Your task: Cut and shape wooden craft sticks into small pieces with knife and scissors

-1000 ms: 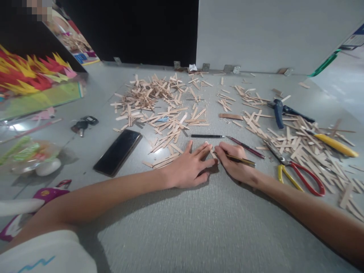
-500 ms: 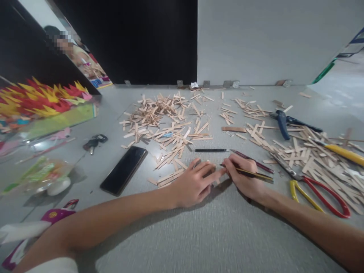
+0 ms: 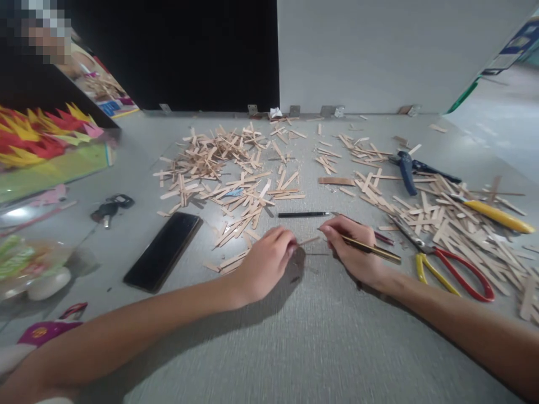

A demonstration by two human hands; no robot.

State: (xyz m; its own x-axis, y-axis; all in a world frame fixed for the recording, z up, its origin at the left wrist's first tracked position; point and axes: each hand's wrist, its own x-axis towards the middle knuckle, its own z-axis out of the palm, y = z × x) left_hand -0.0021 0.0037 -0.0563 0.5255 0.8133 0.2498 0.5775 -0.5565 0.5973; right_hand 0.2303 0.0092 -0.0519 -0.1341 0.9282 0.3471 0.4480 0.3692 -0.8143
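My left hand (image 3: 266, 259) pinches a short, thin wooden stick (image 3: 309, 241), raised slightly over the table with its shadow below. A dark pencil with yellow stripes (image 3: 373, 248) is gripped in my right hand (image 3: 351, 247), its tip pointing left toward the stick. Just beyond both hands lies a black pen-like tool (image 3: 304, 214). A dark red pen (image 3: 384, 238) is partly hidden behind my right hand. Loose wooden sticks (image 3: 238, 261) lie close to my left hand.
A heap of wooden sticks (image 3: 219, 148) spreads ahead, another (image 3: 471, 235) to the right. Scissors with red and yellow handles (image 3: 458, 269), blue-handled cutters (image 3: 407, 174) and a yellow cutter (image 3: 501, 216) lie right. A phone (image 3: 164, 251) and keys (image 3: 110, 209) are left. Upright panels (image 3: 357, 56) stand behind.
My left hand has gone from lying spread on the table to pinching the small stick and lifting it. The right hand keeps the pencil. The view has shifted a little.
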